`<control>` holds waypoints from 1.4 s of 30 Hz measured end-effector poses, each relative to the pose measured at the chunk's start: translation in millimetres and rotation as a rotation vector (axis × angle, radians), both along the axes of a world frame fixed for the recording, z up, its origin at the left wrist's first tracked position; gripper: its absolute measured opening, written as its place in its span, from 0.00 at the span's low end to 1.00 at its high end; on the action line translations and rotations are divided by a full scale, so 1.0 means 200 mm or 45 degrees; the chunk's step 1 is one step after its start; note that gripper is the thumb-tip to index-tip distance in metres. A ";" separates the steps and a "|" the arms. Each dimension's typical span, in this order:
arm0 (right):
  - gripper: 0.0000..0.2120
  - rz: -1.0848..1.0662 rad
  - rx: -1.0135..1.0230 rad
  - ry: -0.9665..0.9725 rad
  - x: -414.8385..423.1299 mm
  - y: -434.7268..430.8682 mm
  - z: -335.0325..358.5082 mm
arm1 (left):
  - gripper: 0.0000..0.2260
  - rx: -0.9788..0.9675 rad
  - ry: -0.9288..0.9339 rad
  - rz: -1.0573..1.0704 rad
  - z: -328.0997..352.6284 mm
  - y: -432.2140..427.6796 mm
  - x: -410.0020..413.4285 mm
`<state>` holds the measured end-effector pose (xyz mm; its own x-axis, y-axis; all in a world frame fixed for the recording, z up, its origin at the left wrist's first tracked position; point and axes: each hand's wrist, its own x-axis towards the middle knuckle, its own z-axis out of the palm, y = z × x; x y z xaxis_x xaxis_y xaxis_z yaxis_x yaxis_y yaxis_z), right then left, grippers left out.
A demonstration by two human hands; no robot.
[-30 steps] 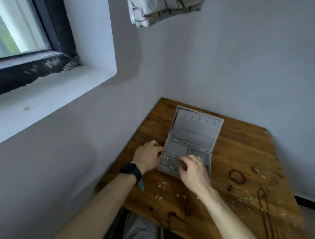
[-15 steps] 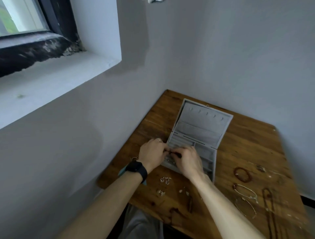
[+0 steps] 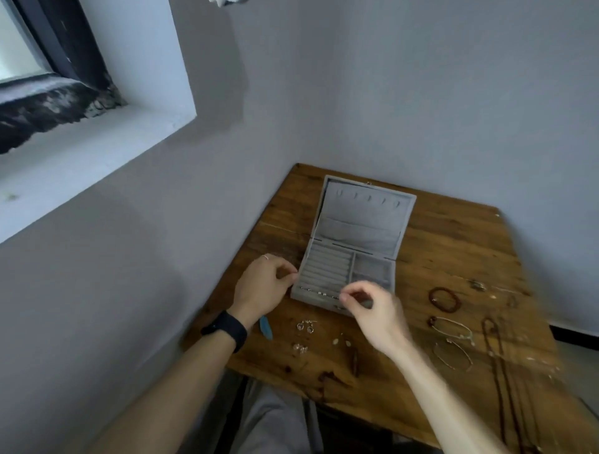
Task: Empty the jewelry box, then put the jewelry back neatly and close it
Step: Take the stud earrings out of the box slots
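Left hand fingers curled at box edge, grip unclear; right hand fingers pinched, contents unclear. Seat studs straight.

Box near corner hidden behind right hand, necklace blurred, hanging cloth cut off by top edge

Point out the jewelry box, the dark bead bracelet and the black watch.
Jewelry box (image 3: 363,215): head view, on the bare lining of the open lid.
Dark bead bracelet (image 3: 431,297): head view, on the left side of its loop.
Black watch (image 3: 227,330): head view, on the middle of its band.
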<state>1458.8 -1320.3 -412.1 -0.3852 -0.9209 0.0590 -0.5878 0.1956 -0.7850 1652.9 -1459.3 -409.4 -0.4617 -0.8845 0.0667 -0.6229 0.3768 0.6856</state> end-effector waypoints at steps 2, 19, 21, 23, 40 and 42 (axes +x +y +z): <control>0.03 -0.008 -0.011 -0.051 0.04 0.17 -0.04 | 0.03 0.009 0.056 -0.069 0.01 0.09 0.04; 0.05 -0.019 -0.030 0.233 0.17 0.46 -0.32 | 0.09 -0.251 -0.515 -0.623 -0.08 0.46 -0.06; 0.06 -0.037 -0.049 0.236 0.18 0.46 -0.33 | 0.10 -0.258 -0.516 -0.630 -0.09 0.47 -0.06; 0.06 -0.062 -0.063 0.238 0.18 0.45 -0.34 | 0.11 -0.255 -0.500 -0.626 -0.10 0.49 -0.06; 0.07 -0.077 -0.056 0.184 0.17 0.47 -0.35 | 0.09 -0.321 -0.463 -0.611 -0.12 0.52 -0.05; 0.07 -0.076 -0.050 0.191 0.17 0.47 -0.35 | 0.09 -0.315 -0.458 -0.603 -0.12 0.52 -0.05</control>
<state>1493.1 -1227.2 -482.3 -0.4231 -0.8926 0.1557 -0.6872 0.2041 -0.6972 1642.3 -1356.0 -434.2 -0.8300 -0.5576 0.0108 -0.5250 0.7878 0.3221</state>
